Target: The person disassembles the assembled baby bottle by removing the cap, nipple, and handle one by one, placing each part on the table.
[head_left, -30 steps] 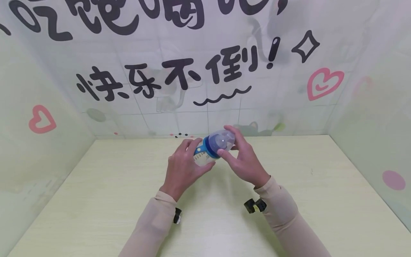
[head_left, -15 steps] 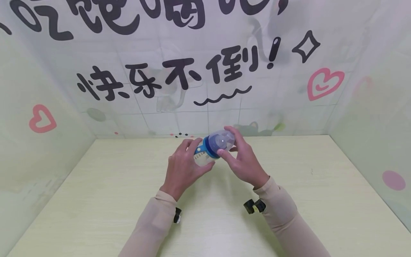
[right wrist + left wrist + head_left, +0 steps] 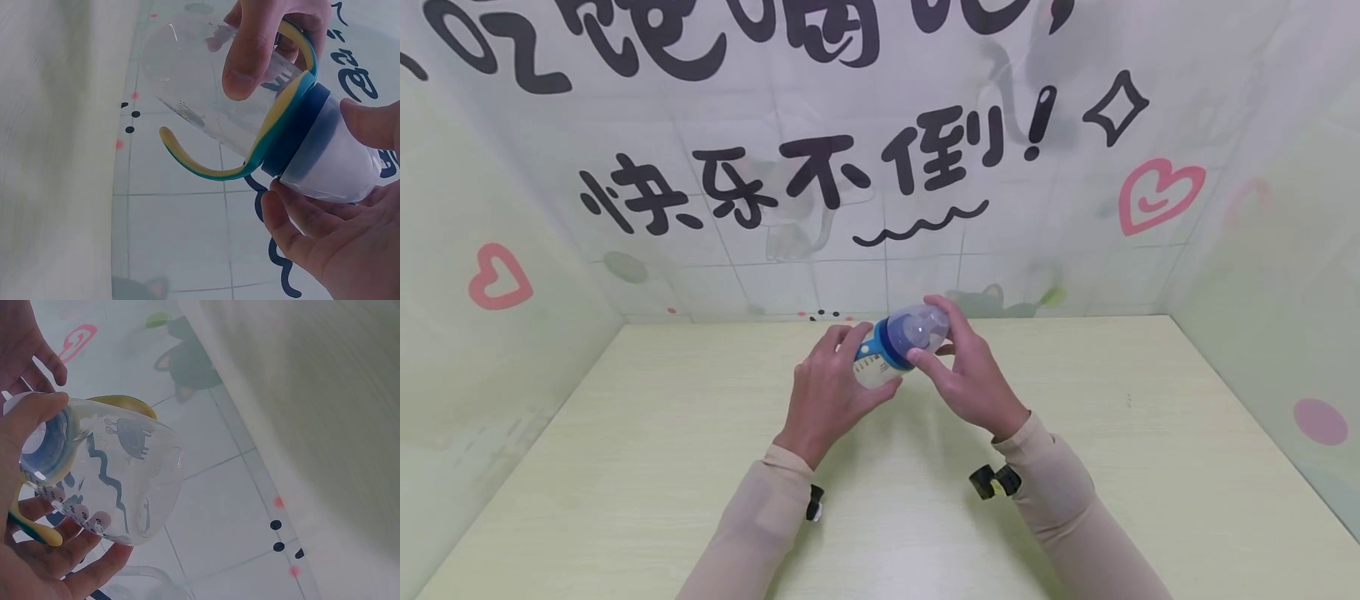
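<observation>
A clear baby bottle is held tilted over the table, its capped end pointing up and to the right. My left hand grips the bottle's body, thumb on the near side. The fingers of my right hand curl round the translucent cap over the nipple. Between the hands sits a dark blue collar. Two curved yellow and teal handles stick out beside it in the right wrist view. Printed animal figures and a zigzag line mark the bottle wall in the left wrist view. No liquid shows inside.
The pale wood-grain table spreads out below both hands. A printed back wall with dark lettering rises close behind the bottle, and side walls stand left and right. Each sleeved wrist carries a small black mount.
</observation>
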Tool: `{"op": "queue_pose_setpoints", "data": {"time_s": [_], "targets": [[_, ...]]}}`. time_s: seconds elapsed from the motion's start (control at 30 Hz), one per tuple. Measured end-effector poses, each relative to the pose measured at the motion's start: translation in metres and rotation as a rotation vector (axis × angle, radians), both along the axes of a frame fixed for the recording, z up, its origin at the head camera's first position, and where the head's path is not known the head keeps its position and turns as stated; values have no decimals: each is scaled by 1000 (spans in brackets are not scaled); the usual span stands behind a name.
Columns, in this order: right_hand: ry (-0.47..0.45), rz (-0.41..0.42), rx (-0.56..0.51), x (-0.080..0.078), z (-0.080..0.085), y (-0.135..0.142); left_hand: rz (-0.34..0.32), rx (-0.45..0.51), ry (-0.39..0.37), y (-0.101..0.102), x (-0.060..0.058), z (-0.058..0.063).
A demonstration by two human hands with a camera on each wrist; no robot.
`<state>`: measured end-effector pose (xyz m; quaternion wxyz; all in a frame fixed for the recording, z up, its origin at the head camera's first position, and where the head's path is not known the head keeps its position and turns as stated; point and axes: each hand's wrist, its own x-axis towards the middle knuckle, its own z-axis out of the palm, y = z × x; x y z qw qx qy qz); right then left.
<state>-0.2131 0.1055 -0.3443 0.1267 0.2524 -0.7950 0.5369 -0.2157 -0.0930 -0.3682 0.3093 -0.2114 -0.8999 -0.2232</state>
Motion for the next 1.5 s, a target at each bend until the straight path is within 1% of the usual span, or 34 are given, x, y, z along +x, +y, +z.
{"op": "queue_pose_setpoints", "data": {"time_s": [0.23, 0.47, 0.63, 0.8, 1.1, 1.27, 1.4, 1.5], "targets": [[14, -23, 2, -1, 0, 2, 6, -13, 10, 1, 0, -1], [26, -34, 8, -1, 1, 2, 6, -14, 42, 0, 0, 0], [29, -51, 13, -1, 0, 2, 8, -6, 29, -1, -1, -1], [22, -58, -12, -1, 4, 4, 16, 10, 21, -3, -2, -1], [31, -78, -52, -1, 9, 8, 17, 34, 37, -4, -2, 0], [25, -116, -81, -2, 10, 13, 36, 41, 19, -5, -3, 0], [4, -163, -108, -4, 10, 19, 59, 43, -6, -6, -3, 1], [-18, -199, -100, -7, 9, 23, 82, 46, -23, -7, -3, 1]]}}
